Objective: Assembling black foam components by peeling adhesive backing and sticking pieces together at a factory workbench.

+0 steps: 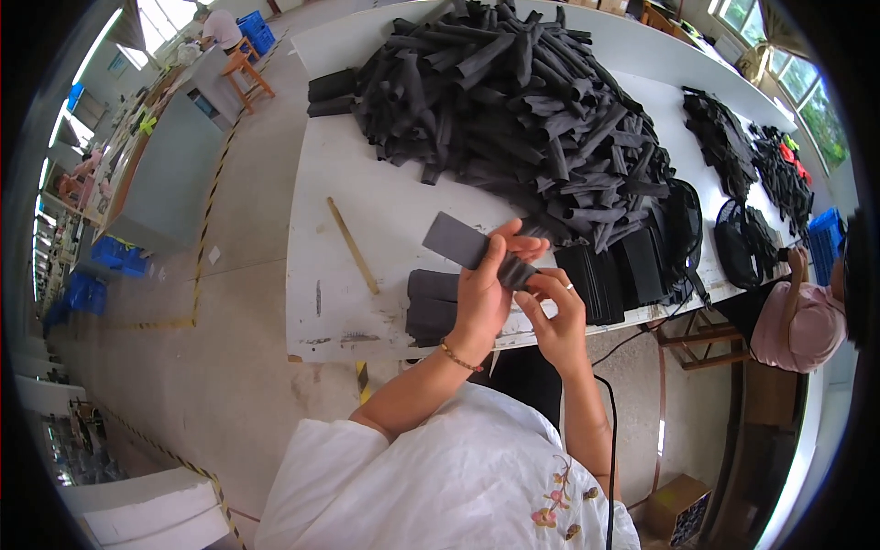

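My left hand (486,284) and my right hand (555,307) both grip one dark grey flat fabric sleeve (463,243) above the near edge of the white table (367,192). The sleeve sticks out to the upper left of my fingers. Just below it a small stack of flattened dark sleeves (431,307) lies on the table. A big heap of rolled black sleeves (522,101) covers the middle of the table beyond my hands.
A thin wooden stick (353,246) lies left of my hands. Upright black stacks (623,275) and two round black baskets (738,243) stand to the right, where a person in pink (797,321) sits. More black pieces (720,137) lie further back. Concrete floor with yellow tape lies left.
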A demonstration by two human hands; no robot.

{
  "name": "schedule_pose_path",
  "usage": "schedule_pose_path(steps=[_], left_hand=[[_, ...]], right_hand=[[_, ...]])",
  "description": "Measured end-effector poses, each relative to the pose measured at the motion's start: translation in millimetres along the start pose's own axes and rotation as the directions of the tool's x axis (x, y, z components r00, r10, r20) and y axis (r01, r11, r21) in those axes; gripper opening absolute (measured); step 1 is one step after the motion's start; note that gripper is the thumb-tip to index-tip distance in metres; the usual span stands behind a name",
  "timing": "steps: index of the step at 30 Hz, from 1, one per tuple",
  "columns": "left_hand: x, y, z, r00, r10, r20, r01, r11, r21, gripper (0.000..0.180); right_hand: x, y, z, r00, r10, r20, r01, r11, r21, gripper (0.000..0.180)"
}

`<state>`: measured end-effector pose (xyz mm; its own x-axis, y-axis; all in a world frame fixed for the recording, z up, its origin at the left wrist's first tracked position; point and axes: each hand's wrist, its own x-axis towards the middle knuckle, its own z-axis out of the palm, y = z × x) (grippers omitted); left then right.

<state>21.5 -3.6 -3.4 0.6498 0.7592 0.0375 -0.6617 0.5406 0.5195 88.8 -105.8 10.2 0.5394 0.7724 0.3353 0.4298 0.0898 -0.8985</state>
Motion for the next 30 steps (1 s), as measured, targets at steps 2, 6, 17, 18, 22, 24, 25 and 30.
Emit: schedule_pose_path(steps=[2,6,17,18,22,24,25,30], left_hand=[[2.6,1.7,2.5,0.998,0.030,0.048,-0.032,0.998,0.050,0.042],[11.0,17.7,7.8,0.992,0.114,0.060,-0.120,0.986,0.117,0.043],[9.3,18.7,-11.0,0.968,-0.100,0.231,0.101,0.995,0.006,0.040],[10.0,20.2,-11.3,0.968,-0.100,0.228,0.102,0.995,0.006,0.040],[21.8,42.0,-18.8,0.942,0.190,-0.278,-0.136,0.970,0.201,0.054],[4.8,43.5,-28.7,0.894,0.036,-0.447,0.057,0.980,0.193,0.045],[-3.0,43.1,-29.4,0.941,-0.012,-0.337,0.075,0.982,0.175,0.040],[-4.2,49.7,-11.1,0.968,0.057,-0.245,0.062,0.890,0.451,0.021]], right_hand=[[0.0,9.1,10.7,0.977,0.207,-0.057,-0.174,0.920,0.350,0.011],[-2.8,7.2,20.1,0.951,0.264,-0.163,-0.162,0.870,0.465,0.010],[0.0,1.7,9.0,0.939,0.339,-0.060,-0.223,0.730,0.646,0.015],[-3.6,1.9,8.6,0.956,0.215,-0.200,-0.100,0.879,0.467,0.011],[-2.3,2.4,-3.1,0.876,-0.260,-0.406,0.209,0.964,-0.165,0.014],[4.2,4.7,-7.6,0.720,-0.644,-0.259,0.485,0.733,-0.476,0.024],[6.1,6.2,-7.5,0.694,-0.696,-0.185,0.520,0.661,-0.541,0.034],[6.4,14.0,-9.9,0.717,-0.692,0.085,0.615,0.571,-0.544,0.042]])
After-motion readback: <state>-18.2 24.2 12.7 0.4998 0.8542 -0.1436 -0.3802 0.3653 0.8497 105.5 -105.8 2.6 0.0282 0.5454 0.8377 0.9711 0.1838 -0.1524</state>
